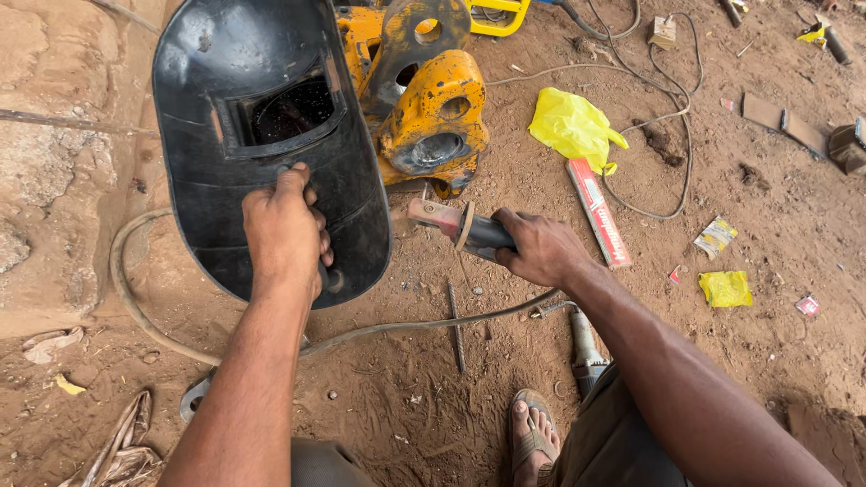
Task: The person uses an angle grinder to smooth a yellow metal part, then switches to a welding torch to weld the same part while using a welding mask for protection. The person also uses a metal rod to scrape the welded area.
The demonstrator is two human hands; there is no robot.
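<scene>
My left hand [285, 233] grips the handle of a black hand-held welding shield [234, 117], held up at the left with its dark viewing window near the top. My right hand [538, 247] is shut on a welding electrode holder [462, 225], whose reddish tip points left toward a worn yellow metal machine part [433, 108] with round holes. The holder's tip sits just below that part. A grey cable [406, 326] runs across the dirt beneath my arms.
Reddish dirt ground. A yellow plastic bag [572, 124], a long red box [597, 211], small wrappers [724, 289] and thin wires [672, 117] lie at the right. A loose rod [456, 332] and a grinder [585, 347] are near my sandalled foot [534, 437]. Stone slab [54, 162] at left.
</scene>
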